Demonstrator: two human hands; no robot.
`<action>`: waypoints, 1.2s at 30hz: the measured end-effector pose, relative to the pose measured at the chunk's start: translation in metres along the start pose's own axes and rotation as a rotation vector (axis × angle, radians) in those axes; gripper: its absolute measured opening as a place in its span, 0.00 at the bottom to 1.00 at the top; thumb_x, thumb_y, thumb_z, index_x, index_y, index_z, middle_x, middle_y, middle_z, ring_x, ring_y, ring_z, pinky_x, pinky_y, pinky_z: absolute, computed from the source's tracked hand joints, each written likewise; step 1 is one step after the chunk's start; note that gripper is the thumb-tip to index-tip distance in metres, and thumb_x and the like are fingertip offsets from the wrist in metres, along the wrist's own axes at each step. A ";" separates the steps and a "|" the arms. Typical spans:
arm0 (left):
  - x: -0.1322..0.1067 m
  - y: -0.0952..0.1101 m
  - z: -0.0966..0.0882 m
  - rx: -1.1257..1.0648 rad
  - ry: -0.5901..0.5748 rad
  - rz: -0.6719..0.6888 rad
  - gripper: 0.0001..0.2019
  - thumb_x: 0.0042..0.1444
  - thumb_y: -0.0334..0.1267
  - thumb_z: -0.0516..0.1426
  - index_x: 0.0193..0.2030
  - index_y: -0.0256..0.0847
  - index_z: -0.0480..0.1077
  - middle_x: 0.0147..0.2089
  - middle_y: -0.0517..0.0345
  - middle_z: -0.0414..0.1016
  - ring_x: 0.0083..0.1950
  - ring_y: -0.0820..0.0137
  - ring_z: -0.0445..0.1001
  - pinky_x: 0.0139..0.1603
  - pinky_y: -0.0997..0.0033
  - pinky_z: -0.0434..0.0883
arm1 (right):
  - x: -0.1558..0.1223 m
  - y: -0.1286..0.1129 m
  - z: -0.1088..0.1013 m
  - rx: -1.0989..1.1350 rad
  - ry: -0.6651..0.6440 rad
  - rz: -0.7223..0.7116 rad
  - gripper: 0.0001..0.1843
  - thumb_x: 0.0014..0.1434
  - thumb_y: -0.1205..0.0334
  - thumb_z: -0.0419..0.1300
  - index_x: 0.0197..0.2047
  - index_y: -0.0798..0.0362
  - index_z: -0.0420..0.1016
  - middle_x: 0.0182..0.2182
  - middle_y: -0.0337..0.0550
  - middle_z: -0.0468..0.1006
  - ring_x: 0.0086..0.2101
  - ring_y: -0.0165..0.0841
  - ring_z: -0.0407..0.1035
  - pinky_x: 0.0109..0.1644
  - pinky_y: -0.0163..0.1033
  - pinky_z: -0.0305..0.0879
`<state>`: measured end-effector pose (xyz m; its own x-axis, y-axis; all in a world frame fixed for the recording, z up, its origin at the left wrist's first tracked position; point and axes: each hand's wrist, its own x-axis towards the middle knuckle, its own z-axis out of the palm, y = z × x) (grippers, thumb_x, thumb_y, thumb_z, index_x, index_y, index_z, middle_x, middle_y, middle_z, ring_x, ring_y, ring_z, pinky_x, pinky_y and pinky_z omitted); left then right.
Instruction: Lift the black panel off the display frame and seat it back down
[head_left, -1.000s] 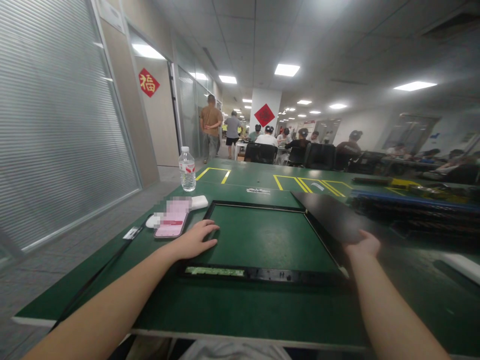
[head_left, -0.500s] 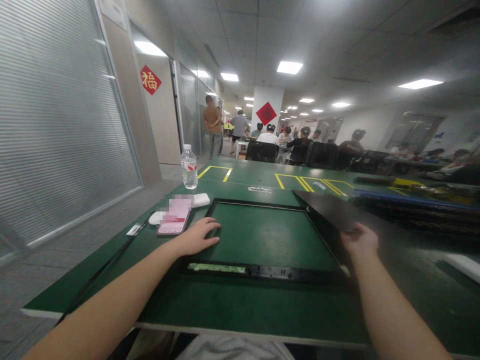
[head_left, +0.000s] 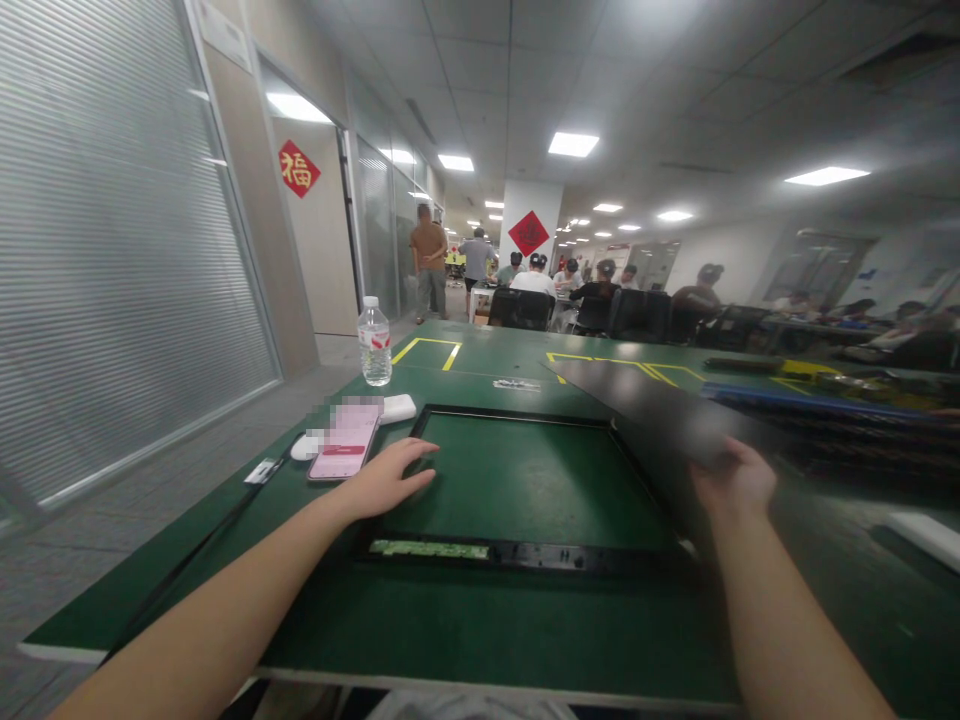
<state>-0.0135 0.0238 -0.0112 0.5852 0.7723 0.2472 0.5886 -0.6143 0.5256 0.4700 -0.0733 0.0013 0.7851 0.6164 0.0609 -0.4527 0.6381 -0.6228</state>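
Observation:
A black rectangular frame (head_left: 559,556) lies flat on the green table (head_left: 480,620), with a green circuit strip (head_left: 429,549) along its near bar. My left hand (head_left: 386,478) rests at the frame's left side, thumb and fingers apart, covering part of that side. Over the frame's right side, my right hand (head_left: 736,482) grips a thin dark sheet (head_left: 637,395) by its edge. The sheet is tilted up and blurred. Its lower part and the frame's right near corner are hard to make out.
Left of the frame lie a pink-screened phone (head_left: 346,440), a white case (head_left: 397,408) and a black strap (head_left: 202,545). A water bottle (head_left: 374,342) stands behind them. At right are a dark stack with blue edging (head_left: 825,402) and a white bar (head_left: 926,540). People sit farther back.
My right hand has moved slightly right, and the dark sheet's far corner has swung left and up over the frame. My left hand stays at the frame's left side.

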 end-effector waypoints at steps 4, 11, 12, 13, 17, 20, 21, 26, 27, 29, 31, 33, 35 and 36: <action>0.002 0.000 -0.002 -0.194 0.101 -0.097 0.29 0.59 0.57 0.55 0.60 0.41 0.70 0.63 0.43 0.73 0.65 0.51 0.69 0.66 0.47 0.62 | -0.011 -0.003 0.010 -0.015 0.058 0.022 0.10 0.49 0.71 0.55 0.36 0.51 0.71 0.30 0.36 0.77 0.31 0.31 0.74 0.35 0.37 0.75; 0.007 0.002 0.000 -0.840 0.208 -0.294 0.30 0.59 0.59 0.56 0.61 0.40 0.68 0.59 0.43 0.76 0.59 0.56 0.75 0.64 0.53 0.66 | -0.012 0.005 0.005 -0.169 -0.075 0.141 0.08 0.53 0.64 0.57 0.37 0.50 0.75 0.34 0.41 0.81 0.36 0.38 0.77 0.44 0.47 0.77; 0.007 0.004 -0.001 -0.927 0.220 -0.309 0.29 0.60 0.57 0.56 0.60 0.40 0.68 0.58 0.43 0.77 0.57 0.57 0.77 0.62 0.55 0.68 | -0.013 0.005 0.005 -0.171 -0.088 0.155 0.08 0.53 0.64 0.57 0.37 0.51 0.76 0.34 0.41 0.81 0.35 0.38 0.77 0.44 0.47 0.77; 0.007 0.007 -0.003 -1.004 0.226 -0.318 0.26 0.60 0.55 0.56 0.59 0.40 0.69 0.56 0.44 0.79 0.56 0.58 0.78 0.61 0.56 0.69 | -0.014 0.004 0.005 -0.173 -0.097 0.175 0.09 0.53 0.65 0.57 0.37 0.51 0.76 0.34 0.41 0.82 0.35 0.37 0.77 0.43 0.47 0.77; 0.005 0.018 -0.012 -1.219 0.201 -0.329 0.20 0.59 0.49 0.58 0.52 0.38 0.74 0.47 0.45 0.83 0.48 0.57 0.81 0.50 0.57 0.76 | -0.015 0.001 0.004 -0.196 -0.117 0.223 0.09 0.53 0.66 0.57 0.37 0.51 0.77 0.30 0.41 0.81 0.32 0.38 0.77 0.41 0.46 0.78; 0.003 0.026 -0.017 -1.270 0.197 -0.319 0.18 0.52 0.43 0.63 0.47 0.37 0.76 0.42 0.47 0.84 0.45 0.55 0.82 0.46 0.58 0.78 | -0.012 0.002 0.001 -0.261 -0.125 0.245 0.07 0.55 0.66 0.58 0.36 0.50 0.77 0.29 0.41 0.81 0.33 0.39 0.78 0.41 0.47 0.78; 0.002 0.028 -0.018 -1.263 0.200 -0.313 0.18 0.49 0.41 0.65 0.46 0.38 0.77 0.42 0.48 0.84 0.45 0.54 0.82 0.46 0.58 0.78 | -0.012 0.004 0.000 -0.286 -0.132 0.254 0.07 0.55 0.65 0.58 0.36 0.50 0.78 0.29 0.41 0.81 0.33 0.39 0.78 0.41 0.48 0.78; -0.001 0.033 -0.022 -1.282 0.159 -0.359 0.24 0.43 0.36 0.66 0.51 0.40 0.77 0.43 0.51 0.84 0.44 0.53 0.83 0.41 0.59 0.79 | -0.015 0.010 0.003 -0.347 -0.124 0.218 0.07 0.54 0.69 0.59 0.32 0.50 0.78 0.28 0.40 0.81 0.31 0.38 0.77 0.37 0.44 0.78; -0.001 0.032 -0.023 -1.294 0.178 -0.381 0.25 0.43 0.35 0.66 0.52 0.40 0.76 0.42 0.52 0.84 0.41 0.54 0.83 0.37 0.61 0.79 | -0.018 0.011 0.005 -0.363 -0.108 0.215 0.07 0.53 0.70 0.60 0.31 0.50 0.77 0.27 0.39 0.81 0.30 0.37 0.77 0.35 0.42 0.77; 0.000 0.031 -0.025 -1.313 0.274 -0.428 0.23 0.44 0.34 0.65 0.50 0.40 0.77 0.38 0.54 0.84 0.34 0.60 0.83 0.30 0.68 0.77 | -0.025 0.010 0.011 -0.414 -0.079 0.262 0.07 0.52 0.71 0.61 0.30 0.50 0.77 0.25 0.38 0.80 0.27 0.36 0.76 0.33 0.40 0.76; 0.001 0.028 -0.028 -1.340 0.386 -0.473 0.18 0.44 0.33 0.65 0.45 0.38 0.78 0.32 0.55 0.83 0.27 0.65 0.80 0.25 0.72 0.75 | -0.032 0.008 0.017 -0.480 -0.087 0.399 0.05 0.52 0.70 0.61 0.30 0.51 0.77 0.23 0.40 0.79 0.25 0.36 0.75 0.30 0.40 0.74; 0.001 0.026 -0.029 -1.378 0.459 -0.493 0.14 0.43 0.31 0.65 0.40 0.36 0.78 0.28 0.57 0.81 0.22 0.69 0.77 0.23 0.73 0.73 | -0.038 0.007 0.021 -0.553 -0.140 0.565 0.04 0.54 0.66 0.60 0.33 0.53 0.77 0.24 0.43 0.80 0.24 0.39 0.75 0.29 0.43 0.74; 0.002 0.026 -0.030 -1.396 0.480 -0.478 0.12 0.43 0.30 0.64 0.38 0.36 0.77 0.27 0.56 0.80 0.21 0.69 0.76 0.21 0.74 0.73 | -0.042 0.007 0.024 -0.628 -0.209 0.716 0.07 0.55 0.64 0.59 0.36 0.55 0.78 0.25 0.46 0.80 0.25 0.40 0.75 0.31 0.45 0.74; 0.002 0.026 -0.031 -1.393 0.475 -0.461 0.12 0.43 0.30 0.64 0.37 0.36 0.78 0.28 0.56 0.81 0.21 0.68 0.76 0.21 0.73 0.73 | -0.043 0.008 0.024 -0.661 -0.239 0.778 0.08 0.56 0.64 0.58 0.37 0.56 0.78 0.26 0.47 0.81 0.25 0.41 0.76 0.32 0.45 0.74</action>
<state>-0.0144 0.0143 0.0278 0.1201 0.9910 -0.0591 -0.4659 0.1088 0.8781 0.4220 -0.0836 0.0122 0.2401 0.8697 -0.4312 -0.4188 -0.3079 -0.8543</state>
